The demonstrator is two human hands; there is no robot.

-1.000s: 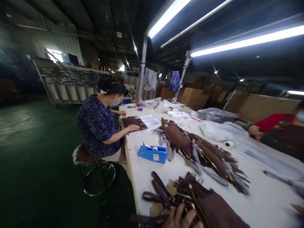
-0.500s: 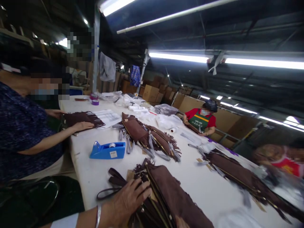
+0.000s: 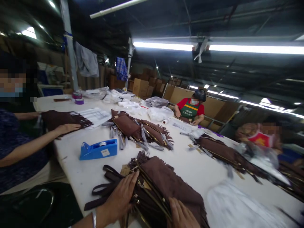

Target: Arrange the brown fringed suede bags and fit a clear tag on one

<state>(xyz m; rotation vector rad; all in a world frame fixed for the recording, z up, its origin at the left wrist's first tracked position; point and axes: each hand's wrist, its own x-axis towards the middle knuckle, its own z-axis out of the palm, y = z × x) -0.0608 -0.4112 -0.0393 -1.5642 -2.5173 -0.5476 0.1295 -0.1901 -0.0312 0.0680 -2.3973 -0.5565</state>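
A dark brown fringed bag [image 3: 173,180] lies in front of me with its gold zipper edges and dark lining showing. My left hand [image 3: 121,198] is on its left side, fingers held together along the zipper edge near metal rings and a tan tag. Dark straps [image 3: 104,186] spread out beside that hand. My right hand [image 3: 181,215] grips the near part of the bag, fingers over the brown face by the zipper; its thumb is hidden. A blue tape dispenser [image 3: 98,149] stands beyond my left hand.
Several brown fringed bags [image 3: 128,125] lie mid-table, more [image 3: 213,147] to the right. Clear plastic [image 3: 239,205] sits near right. At left a co-worker's hand [image 3: 68,128] rests on a bag [image 3: 57,120]. Another person [image 3: 191,109] works across the table, a third [image 3: 261,137] at right.
My view has swung to the right. My left hand's spread fingers have drawn together on the bag's edge. My right hand, barely visible before, now shows on the bag.
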